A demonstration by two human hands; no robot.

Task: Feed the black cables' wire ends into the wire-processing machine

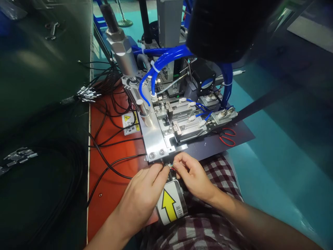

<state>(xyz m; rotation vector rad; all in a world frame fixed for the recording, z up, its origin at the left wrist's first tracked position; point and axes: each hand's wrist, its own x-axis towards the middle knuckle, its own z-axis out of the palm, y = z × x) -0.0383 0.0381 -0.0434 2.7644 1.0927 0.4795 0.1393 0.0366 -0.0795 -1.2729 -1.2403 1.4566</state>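
My left hand [144,194] and my right hand [192,175] meet at the front edge of a small metal machine [156,137]. Both pinch the end of a thin cable whose coloured wire strands [171,167] show between my fingertips. The wire end sits just below the machine's aluminium plate, close to its slot. A black cable [114,165] runs from the left across the orange plate [114,187] toward my left hand.
Blue air hoses [158,62] and pneumatic cylinders [125,55] rise behind the plate. Red-handled scissors [227,136] lie at the right. Bundles of black cables with metal plugs [87,93] lie at the left. A yellow arrow label [170,206] sits below my hands.
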